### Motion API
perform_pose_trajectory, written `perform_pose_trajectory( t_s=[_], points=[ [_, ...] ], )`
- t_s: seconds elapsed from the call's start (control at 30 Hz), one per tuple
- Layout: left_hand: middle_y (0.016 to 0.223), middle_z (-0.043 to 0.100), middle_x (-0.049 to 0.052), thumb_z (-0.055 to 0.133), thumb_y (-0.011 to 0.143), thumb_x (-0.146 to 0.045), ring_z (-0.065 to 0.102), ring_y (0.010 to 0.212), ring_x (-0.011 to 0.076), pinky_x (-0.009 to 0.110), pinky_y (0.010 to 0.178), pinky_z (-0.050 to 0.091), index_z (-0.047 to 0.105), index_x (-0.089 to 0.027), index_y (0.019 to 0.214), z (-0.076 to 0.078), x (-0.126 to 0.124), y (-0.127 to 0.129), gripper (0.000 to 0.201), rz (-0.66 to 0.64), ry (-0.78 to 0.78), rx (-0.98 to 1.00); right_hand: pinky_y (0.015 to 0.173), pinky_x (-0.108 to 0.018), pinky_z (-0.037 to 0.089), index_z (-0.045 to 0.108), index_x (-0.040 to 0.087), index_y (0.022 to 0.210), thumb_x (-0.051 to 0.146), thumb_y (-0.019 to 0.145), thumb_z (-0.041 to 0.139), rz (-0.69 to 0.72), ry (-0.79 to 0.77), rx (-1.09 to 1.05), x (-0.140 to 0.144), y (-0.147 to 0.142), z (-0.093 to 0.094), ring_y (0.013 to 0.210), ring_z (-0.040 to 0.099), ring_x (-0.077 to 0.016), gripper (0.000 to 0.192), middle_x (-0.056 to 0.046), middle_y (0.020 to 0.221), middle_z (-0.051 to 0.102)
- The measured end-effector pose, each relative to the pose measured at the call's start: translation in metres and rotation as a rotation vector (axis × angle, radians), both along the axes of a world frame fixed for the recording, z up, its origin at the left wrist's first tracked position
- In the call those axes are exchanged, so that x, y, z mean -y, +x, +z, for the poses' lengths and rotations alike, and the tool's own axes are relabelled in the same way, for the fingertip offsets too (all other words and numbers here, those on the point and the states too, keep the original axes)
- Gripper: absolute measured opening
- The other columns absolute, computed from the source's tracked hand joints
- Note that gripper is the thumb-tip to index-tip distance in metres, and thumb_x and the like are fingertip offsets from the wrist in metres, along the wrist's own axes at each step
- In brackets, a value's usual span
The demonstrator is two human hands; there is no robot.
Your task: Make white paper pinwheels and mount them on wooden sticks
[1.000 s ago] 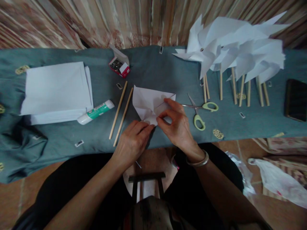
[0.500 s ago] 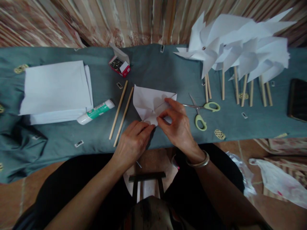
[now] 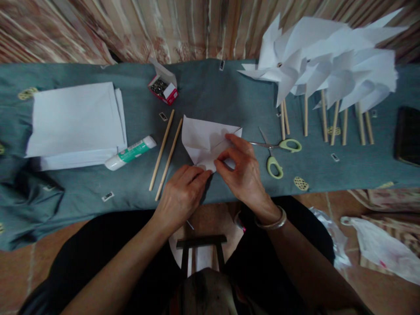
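A white paper square (image 3: 203, 138), cut and partly folded, lies in front of me on the cloth. My left hand (image 3: 183, 188) is closed, its thumb and fingertips pinching the paper's near edge. With thumb and forefinger pressed together, my right hand (image 3: 241, 168) grips the paper near its middle and right side, hiding part of it. Two wooden sticks (image 3: 166, 155) lie just left of the paper. Green-handled scissors (image 3: 275, 148) rest open to the right of my right hand.
A glue stick (image 3: 131, 153) touches a stack of white paper (image 3: 75, 122) at left. Behind stands an open red box of small metal pins (image 3: 163, 89). Several paper pinwheels (image 3: 328, 61) on sticks lie at back right. A dark phone-like object (image 3: 407, 136) sits at the right edge.
Both hands stay at almost the same spot on the paper. The rest of the scene shifts only very slightly with the camera.
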State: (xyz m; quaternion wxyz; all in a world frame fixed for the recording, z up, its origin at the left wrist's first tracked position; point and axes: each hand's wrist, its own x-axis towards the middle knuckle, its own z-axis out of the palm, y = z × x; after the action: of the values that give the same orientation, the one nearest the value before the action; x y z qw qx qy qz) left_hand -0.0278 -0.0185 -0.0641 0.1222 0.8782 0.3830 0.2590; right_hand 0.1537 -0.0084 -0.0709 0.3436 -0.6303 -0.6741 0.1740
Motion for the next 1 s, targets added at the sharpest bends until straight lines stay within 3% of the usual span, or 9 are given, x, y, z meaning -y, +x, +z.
perform_pose_trajectory(
  t_s=[0.3, 0.57, 0.87, 1.0],
  points=[
    [0.093, 0.068, 0.010, 0.052, 0.094, -0.013, 0.061, 0.083, 0.0199, 0.034, 0.071, 0.058, 0.065, -0.009, 0.111, 0.001, 0.000, 0.001, 0.021, 0.001, 0.005, -0.010, 0.115, -0.045, 0.041, 0.069, 0.026, 0.098, 0.021, 0.094, 0.051, 0.094, 0.066, 0.111, 0.004, -0.003, 0.000, 0.135, 0.043, -0.0257, 0.019, -0.004, 0.141, 0.050],
    [0.093, 0.068, 0.011, 0.056, 0.091, -0.010, 0.061, 0.083, 0.0210, 0.034, 0.072, 0.059, 0.066, -0.006, 0.111, 0.000, 0.000, 0.001, 0.023, -0.002, 0.000, -0.005, 0.109, -0.051, 0.044, 0.064, 0.029, 0.112, 0.015, 0.093, 0.048, 0.142, 0.061, 0.274, 0.008, -0.008, 0.000, 0.141, 0.037, -0.0300, 0.029, -0.005, 0.146, 0.048],
    [0.091, 0.067, 0.011, 0.055, 0.091, -0.010, 0.060, 0.083, 0.0217, 0.035, 0.072, 0.059, 0.067, -0.007, 0.105, 0.002, -0.001, 0.002, 0.019, -0.001, -0.010, -0.010, 0.106, -0.044, 0.044, 0.060, 0.017, 0.119, 0.007, 0.097, 0.034, 0.167, 0.044, 0.453, 0.013, -0.020, 0.000, 0.146, 0.035, -0.0254, 0.035, -0.013, 0.148, 0.049],
    [0.092, 0.066, 0.012, 0.052, 0.092, -0.011, 0.061, 0.085, 0.0218, 0.035, 0.072, 0.059, 0.067, -0.007, 0.102, 0.002, -0.001, 0.003, 0.018, 0.007, -0.005, -0.003, 0.109, -0.045, 0.042, 0.055, 0.015, 0.129, 0.007, 0.096, 0.032, 0.207, 0.015, 0.439, 0.016, -0.021, 0.000, 0.147, 0.032, -0.0259, 0.041, -0.015, 0.151, 0.046]
  ],
)
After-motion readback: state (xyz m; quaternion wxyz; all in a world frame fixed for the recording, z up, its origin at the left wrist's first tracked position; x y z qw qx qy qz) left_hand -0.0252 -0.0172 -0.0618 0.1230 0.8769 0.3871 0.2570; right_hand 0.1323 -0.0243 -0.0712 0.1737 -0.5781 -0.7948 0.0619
